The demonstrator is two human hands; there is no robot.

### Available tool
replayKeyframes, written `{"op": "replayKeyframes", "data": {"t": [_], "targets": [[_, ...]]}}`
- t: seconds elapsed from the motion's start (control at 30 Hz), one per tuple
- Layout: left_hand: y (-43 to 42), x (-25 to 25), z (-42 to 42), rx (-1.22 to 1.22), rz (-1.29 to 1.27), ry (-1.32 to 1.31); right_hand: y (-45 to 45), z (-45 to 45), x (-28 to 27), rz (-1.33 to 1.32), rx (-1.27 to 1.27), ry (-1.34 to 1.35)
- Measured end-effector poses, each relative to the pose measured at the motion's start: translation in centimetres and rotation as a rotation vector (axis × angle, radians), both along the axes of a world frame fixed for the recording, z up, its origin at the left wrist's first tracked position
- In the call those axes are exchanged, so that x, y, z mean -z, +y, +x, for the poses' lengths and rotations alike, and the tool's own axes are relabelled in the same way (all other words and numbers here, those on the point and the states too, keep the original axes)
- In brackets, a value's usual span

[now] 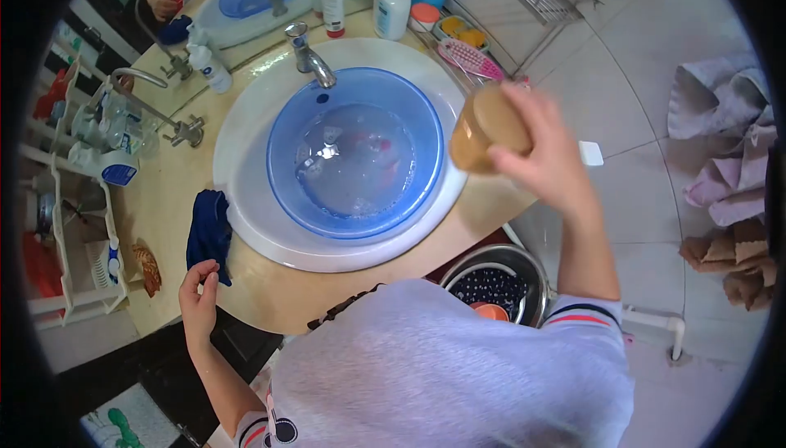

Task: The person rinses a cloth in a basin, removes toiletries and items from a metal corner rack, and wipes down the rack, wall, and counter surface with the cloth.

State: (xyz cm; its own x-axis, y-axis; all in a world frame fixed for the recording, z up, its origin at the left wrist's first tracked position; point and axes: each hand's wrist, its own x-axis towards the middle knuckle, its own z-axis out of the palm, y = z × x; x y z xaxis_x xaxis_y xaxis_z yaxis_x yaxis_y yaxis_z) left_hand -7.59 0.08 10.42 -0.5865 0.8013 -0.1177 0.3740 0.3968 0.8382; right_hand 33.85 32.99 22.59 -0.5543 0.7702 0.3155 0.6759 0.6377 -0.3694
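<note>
Basin [427, 149] of blue plastic sits in the white sink [246, 190], its water cloudy, with a pinkish patch in it too vague to identify; to the basin's right, the right hand [550, 151] grips a tan container [479, 133], blurred, its lettering unreadable and its far side covered by fingers; left of the basin and nearer the person, the left hand [199, 291] has its fingers loosely bent, close to the lower end of a dark blue cloth [209, 231]; whether it touches the cloth or pinches anything, I cannot tell; behind the basin stands the tap [311, 59], its spout reaching the rim; right of and nearer than the basin, a metal pot [536, 272] holds dotted dark fabric [491, 287], partly cut off by the person's shirt [442, 366].
</note>
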Motion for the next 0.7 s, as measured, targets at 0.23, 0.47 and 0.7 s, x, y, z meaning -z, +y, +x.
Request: {"op": "replayKeyframes", "data": {"t": [0.23, 0.47, 0.7], "targets": [[1.5, -0.2, 0.0, 0.073, 0.01, 0.025, -4.2, 3.9, 9.9, -0.119, 0.272, -0.154], [3.0, -1.0, 1.7, 0.107, 0.037, 0.051, -5.6, 4.3, 10.2, 0.009, 0.25, -0.362], [1.9, 0.2, 1.9, 0.045, 0.038, -0.007, -0.8, 2.4, -0.9, 0.394, 0.111, 0.238]]}}
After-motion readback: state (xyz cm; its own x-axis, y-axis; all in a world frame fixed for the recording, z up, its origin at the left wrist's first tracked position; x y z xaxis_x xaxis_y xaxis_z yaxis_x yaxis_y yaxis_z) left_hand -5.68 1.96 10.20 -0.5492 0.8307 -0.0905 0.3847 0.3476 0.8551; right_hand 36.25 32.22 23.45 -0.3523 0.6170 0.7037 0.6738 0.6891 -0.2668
